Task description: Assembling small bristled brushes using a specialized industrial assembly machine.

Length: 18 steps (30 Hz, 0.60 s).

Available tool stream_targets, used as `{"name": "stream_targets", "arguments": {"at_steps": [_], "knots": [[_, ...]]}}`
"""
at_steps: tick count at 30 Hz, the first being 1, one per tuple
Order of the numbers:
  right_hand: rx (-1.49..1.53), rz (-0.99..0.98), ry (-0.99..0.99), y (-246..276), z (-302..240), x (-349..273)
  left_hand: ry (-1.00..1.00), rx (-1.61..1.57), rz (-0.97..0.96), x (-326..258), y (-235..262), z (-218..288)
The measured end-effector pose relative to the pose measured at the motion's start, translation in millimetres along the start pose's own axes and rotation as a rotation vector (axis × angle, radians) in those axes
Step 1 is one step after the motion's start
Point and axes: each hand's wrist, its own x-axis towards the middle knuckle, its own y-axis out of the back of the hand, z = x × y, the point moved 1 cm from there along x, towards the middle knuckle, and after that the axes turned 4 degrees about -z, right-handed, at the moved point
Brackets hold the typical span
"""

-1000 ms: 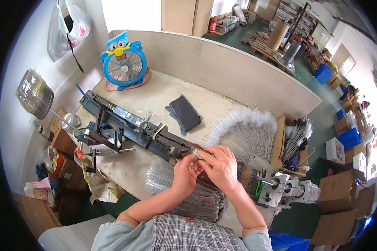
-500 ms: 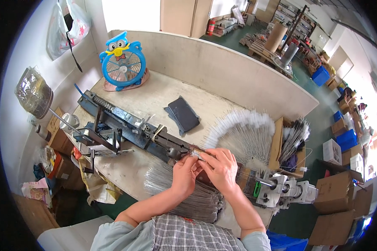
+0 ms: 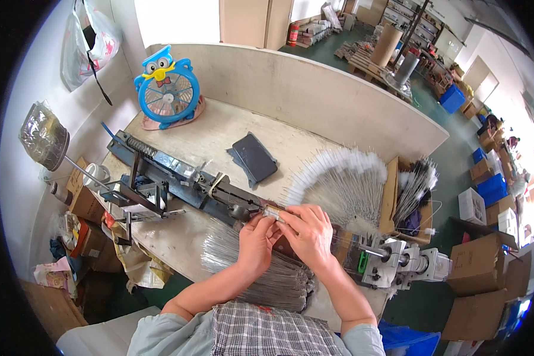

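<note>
Two hands point(image 3: 255, 242), nearly closed, pinch a small pale piece point(image 3: 273, 212) over a whitish table point(image 3: 216, 124) above green flooring point(image 3: 424, 299).

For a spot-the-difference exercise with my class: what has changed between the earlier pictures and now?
Only the view has clearly shifted: the blue fan and dark metal fixture sit slightly farther left in the picture. Nothing was visibly taken up or let go. The left hand and right hand stay close together, fingers at a small pale piece; the dark flat object lies as before.
</note>
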Motion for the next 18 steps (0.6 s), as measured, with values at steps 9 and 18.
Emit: {"name": "stream_targets", "arguments": {"at_steps": [9,18], "knots": [[0.007,0.019,0.006,-1,0,3,0.047,-0.094,-0.006,-1,-4,5],[-0.118,-0.088,-0.103,20,-4,1,-0.005,0.049,-0.020,2,-5,3]]}}
